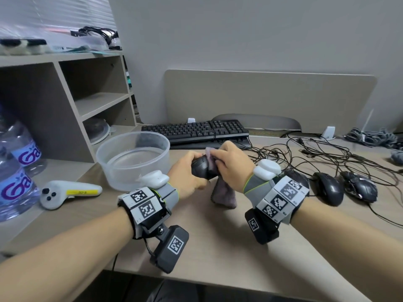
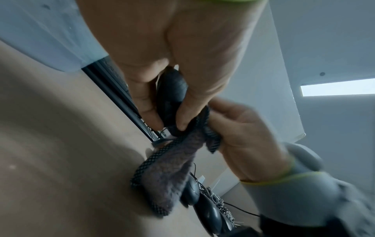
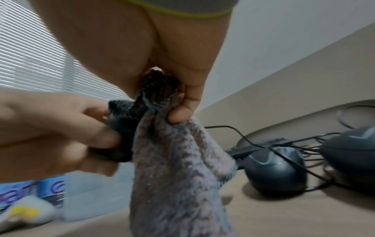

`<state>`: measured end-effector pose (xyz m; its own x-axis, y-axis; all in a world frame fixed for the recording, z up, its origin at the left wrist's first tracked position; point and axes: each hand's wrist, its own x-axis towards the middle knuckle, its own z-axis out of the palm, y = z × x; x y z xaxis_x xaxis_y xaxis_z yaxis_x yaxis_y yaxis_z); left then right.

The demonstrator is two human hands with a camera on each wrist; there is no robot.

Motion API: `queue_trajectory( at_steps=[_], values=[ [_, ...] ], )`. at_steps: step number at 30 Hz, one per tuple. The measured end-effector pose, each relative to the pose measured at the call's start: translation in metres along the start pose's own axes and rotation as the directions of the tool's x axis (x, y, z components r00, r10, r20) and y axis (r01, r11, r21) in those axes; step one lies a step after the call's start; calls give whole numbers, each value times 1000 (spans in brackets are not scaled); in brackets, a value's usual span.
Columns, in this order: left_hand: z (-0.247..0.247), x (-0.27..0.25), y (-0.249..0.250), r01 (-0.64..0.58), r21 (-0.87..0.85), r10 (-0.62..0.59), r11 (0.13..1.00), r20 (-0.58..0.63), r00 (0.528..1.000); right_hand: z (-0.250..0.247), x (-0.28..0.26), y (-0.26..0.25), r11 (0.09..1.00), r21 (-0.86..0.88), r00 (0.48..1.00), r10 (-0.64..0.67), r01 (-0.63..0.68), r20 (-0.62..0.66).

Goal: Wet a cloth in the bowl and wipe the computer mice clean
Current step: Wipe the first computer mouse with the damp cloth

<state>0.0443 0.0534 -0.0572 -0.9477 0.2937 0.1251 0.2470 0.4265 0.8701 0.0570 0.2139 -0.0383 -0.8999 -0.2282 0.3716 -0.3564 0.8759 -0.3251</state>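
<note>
Task objects: 1 cloth, 1 bowl, 3 visible mice, desk centre frame.

Black mouse [image 1: 201, 168] is raised above the desk at frame centre, partly wrapped by the grey-purple cloth [image 1: 224, 194], whose lower end hangs to the desk. Clear bowl [image 1: 133, 159] holding water stands left of centre. 2 black corded mice [image 1: 328, 188] [image 1: 359, 188] lie on the desk at right.

The white handheld controller [image 1: 65, 194] at near left on the tabletop carries a yellow label [image 1: 81, 192] printed "S018". Two water bottles [image 1: 15, 184] at far left bear blue labels showing purple letters "Ga", the remainder cut off.
</note>
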Motion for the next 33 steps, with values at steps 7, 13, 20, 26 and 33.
queue_trajectory(
  at_steps=[7,13,20,26,33],
  values=[
    [1,-1,2,-9,-33,8,999,-11,1000,-2,-3,6,1000,-1,1000,-1,1,-21],
    [-2,-1,8,20,-100,-25,995,-44,999,-7,-1,19,996,12,996,91,-91,-4],
    [-4,6,15,172,-474,-179,864,29,983,-8,-17,5,990,143,1000,0,1,-3],
    [-2,5,14,159,-497,-169,853,26,985,-8,-10,9,995,95,998,37,-32,-56],
    [2,8,11,135,-537,-128,832,51,990,-9,-8,7,986,153,988,91,-71,-127]
  ],
)
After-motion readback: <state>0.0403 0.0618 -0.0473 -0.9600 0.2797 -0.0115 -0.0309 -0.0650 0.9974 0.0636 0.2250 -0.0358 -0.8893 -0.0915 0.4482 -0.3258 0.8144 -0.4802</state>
